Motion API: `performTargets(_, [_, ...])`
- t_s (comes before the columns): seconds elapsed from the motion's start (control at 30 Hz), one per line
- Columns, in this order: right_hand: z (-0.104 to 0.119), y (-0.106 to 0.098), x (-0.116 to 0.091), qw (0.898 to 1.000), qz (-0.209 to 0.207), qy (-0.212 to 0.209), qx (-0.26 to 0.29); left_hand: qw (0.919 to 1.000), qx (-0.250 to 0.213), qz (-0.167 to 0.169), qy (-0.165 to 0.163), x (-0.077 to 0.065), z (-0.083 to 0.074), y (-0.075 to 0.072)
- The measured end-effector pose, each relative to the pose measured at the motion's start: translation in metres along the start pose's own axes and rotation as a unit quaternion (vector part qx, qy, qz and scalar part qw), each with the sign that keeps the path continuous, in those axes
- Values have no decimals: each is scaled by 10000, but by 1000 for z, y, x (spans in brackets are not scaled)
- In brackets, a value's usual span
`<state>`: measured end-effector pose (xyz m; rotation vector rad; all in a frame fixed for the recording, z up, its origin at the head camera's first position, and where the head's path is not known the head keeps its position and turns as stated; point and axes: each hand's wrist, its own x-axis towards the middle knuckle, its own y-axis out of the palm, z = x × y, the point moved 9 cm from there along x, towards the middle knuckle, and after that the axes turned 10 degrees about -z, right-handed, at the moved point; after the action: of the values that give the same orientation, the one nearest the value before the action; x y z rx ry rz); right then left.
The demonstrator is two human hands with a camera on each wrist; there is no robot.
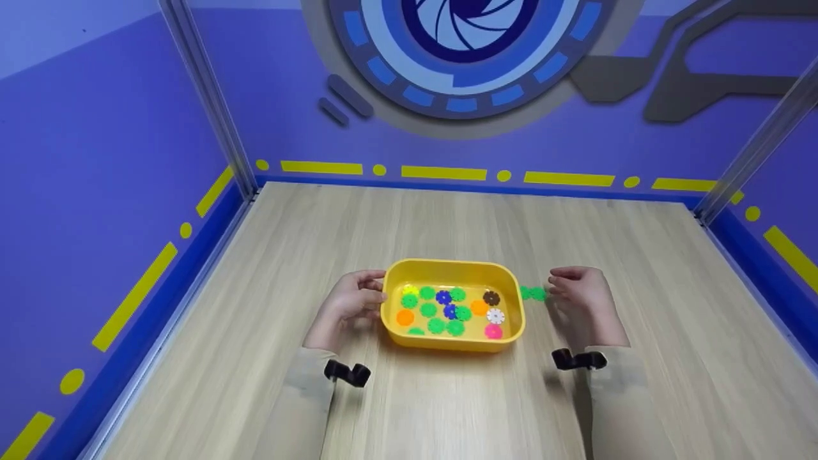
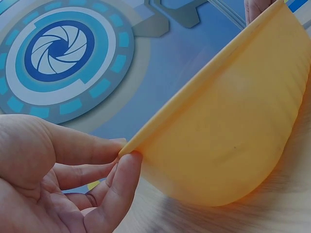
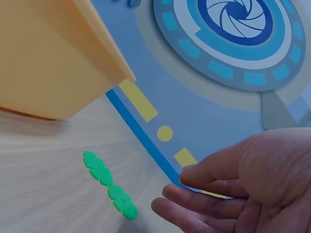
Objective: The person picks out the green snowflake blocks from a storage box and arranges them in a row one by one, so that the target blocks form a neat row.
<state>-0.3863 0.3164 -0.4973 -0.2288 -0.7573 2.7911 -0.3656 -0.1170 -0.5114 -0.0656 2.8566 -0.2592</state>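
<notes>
A yellow plastic basin (image 1: 447, 344) stands on the wooden table. Inside it lie several snowflake discs, among them green ones (image 1: 436, 326), blue ones (image 1: 443, 297), a brown one (image 1: 491, 298), a white one (image 1: 495, 315) and a pink one (image 1: 493, 331). My left hand (image 1: 348, 297) pinches the left rim between thumb and fingers, plain in the left wrist view. To the right of the basin, two green snowflake discs (image 3: 103, 175) lie end to end on the table. Just beyond them is my right hand (image 1: 585, 297), fingers loosely bent and holding nothing.
The pale wooden table (image 1: 447, 409) runs back to a blue panel wall (image 1: 281, 128) with yellow marks. Side panels with metal corner posts (image 1: 211, 96) enclose it left and right. A black clip-like mount (image 1: 348, 372) sits at each wrist.
</notes>
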Motion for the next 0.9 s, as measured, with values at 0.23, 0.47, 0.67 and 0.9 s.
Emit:
performTargets(0.23, [14,-2,-2,9989,-60,-400,-236,10000,-9,38,81,0,-1,1])
performTargets(0.47, [24,-1,-8,9985,-45,-506,-188,10000,32,22,66,0,-1,0])
performTargets(0.67, [35,3,-13,9981,73,-614,-68,10000,65,20,57,0,0,0])
performTargets(0.9, [43,11,-16,9976,141,-682,-47,10000,69,15,67,0,-1,0])
